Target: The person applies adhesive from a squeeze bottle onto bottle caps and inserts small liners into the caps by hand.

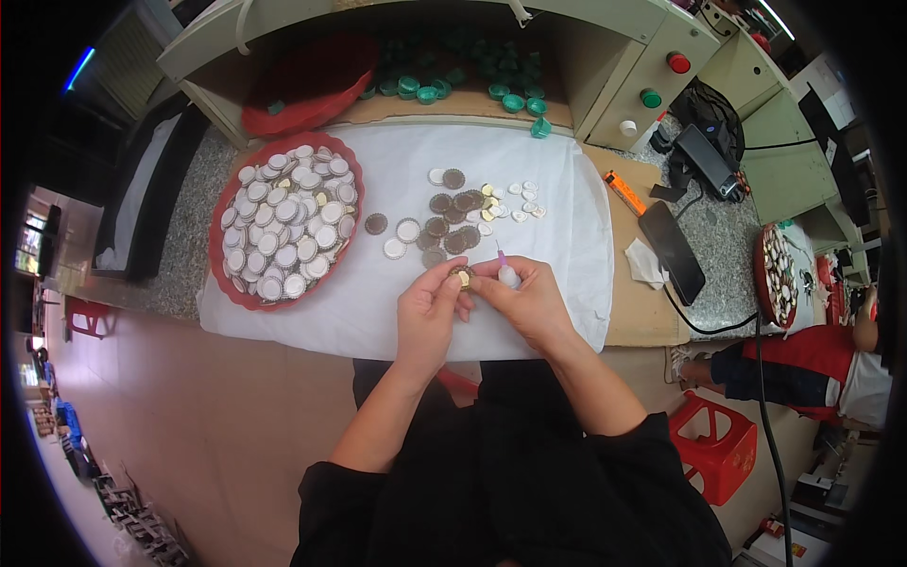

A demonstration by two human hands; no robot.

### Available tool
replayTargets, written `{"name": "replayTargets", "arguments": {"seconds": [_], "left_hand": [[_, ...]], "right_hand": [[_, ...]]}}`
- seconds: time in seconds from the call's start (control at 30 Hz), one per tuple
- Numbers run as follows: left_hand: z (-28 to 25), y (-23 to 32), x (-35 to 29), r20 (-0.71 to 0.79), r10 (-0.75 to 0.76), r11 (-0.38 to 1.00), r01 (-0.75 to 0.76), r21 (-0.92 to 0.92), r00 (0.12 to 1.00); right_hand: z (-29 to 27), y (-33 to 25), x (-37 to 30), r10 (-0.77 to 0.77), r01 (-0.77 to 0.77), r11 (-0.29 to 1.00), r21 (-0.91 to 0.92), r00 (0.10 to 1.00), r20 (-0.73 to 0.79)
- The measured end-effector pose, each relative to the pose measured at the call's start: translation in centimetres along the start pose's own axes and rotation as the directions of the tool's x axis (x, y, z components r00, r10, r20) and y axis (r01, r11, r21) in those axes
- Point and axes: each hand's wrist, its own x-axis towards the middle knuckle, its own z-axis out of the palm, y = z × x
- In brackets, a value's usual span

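My left hand (pixel 423 314) is closed, pinching a small dark disc with a scalloped rim and a gold-coloured centre (pixel 464 277). The fingertips of my right hand (pixel 534 307) meet the same disc from the other side. Tucked in my right hand is a small whitish squeeze bottle (pixel 509 277) with a pink needle tip, which points away from me. Just beyond my hands, several brown scalloped discs (pixel 455 243) lie on a white cloth (pixel 312 326). To their right are small white and gold round pieces (pixel 519 215).
A red scalloped tray (pixel 219 269) piled with white-faced discs stands at left. Green cups (pixel 427 94) and another red tray (pixel 312 80) sit under the bench shelf. At right lie a black phone (pixel 673 253) and an orange box (pixel 624 192). A person (pixel 803 369) is beyond, near a red stool (pixel 713 444).
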Motion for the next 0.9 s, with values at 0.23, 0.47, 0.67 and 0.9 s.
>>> {"name": "replayTargets", "arguments": {"seconds": [0.23, 0.47, 0.67, 0.9], "left_hand": [[-1.7, -0.3, 0.0, 0.045, 0.022, 0.995, -0.026, 0.096, 0.999], [-0.7, -0.8, 0.0, 0.095, -0.007, 1.0, 0.007, -0.007, 0.995], [-0.8, -0.5, 0.0, 0.047, 0.003, 1.0, -0.004, 0.01, 0.999], [-0.9, -1.1, 0.2, 0.012, 0.061, 0.996, -0.062, 0.058, 0.998]], "right_hand": [[-0.1, 0.2, 0.5, -0.067, 0.072, 0.99, -0.122, 0.997, 0.048], [-1.0, 1.7, -0.1, -0.105, 0.097, 0.987, -0.13, 0.993, -0.053], [-1.0, 1.7, -0.3, -0.132, 0.133, 0.99, -0.056, 0.991, 0.025], [-1.0, 1.1, -0.3, -0.069, 0.074, 0.99, -0.123, 0.997, 0.038]]}}
